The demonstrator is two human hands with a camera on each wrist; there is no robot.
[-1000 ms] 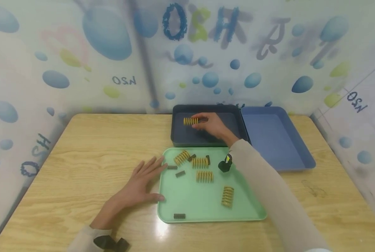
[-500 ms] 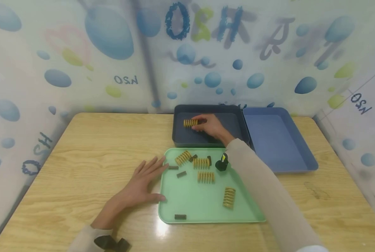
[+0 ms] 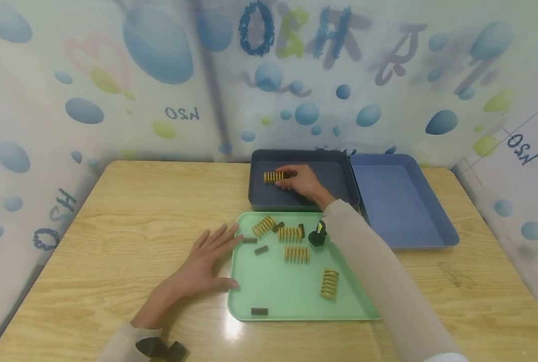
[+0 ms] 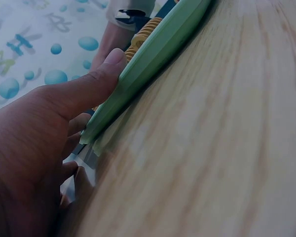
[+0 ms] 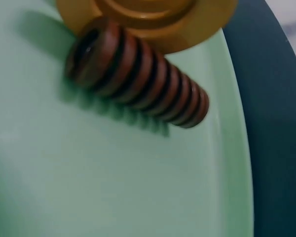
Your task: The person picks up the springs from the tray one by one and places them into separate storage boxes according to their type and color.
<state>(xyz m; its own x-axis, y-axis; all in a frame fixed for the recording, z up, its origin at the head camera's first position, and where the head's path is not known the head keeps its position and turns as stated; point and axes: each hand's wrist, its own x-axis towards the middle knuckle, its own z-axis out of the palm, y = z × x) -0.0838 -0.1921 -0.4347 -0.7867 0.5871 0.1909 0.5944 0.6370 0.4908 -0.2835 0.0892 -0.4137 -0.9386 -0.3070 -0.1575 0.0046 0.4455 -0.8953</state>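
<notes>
Right hand [image 3: 304, 182] reaches into the dark tray [image 3: 260, 201], its fingers curled around one end of a yellow spring [image 3: 273, 177] that sits low in the tray's rear left area. Across the last second the hand and spring show almost no shift, so the spring appears set down but not yet released. Left hand [image 3: 196, 269] lies flat on the tabletop [image 3: 115, 226], fingers straight and released, thumb against the green tray [image 3: 273, 296] edge, unchanged. Four yellow springs and several small dark springs [image 3: 258, 311] remain in that tray.
</notes>
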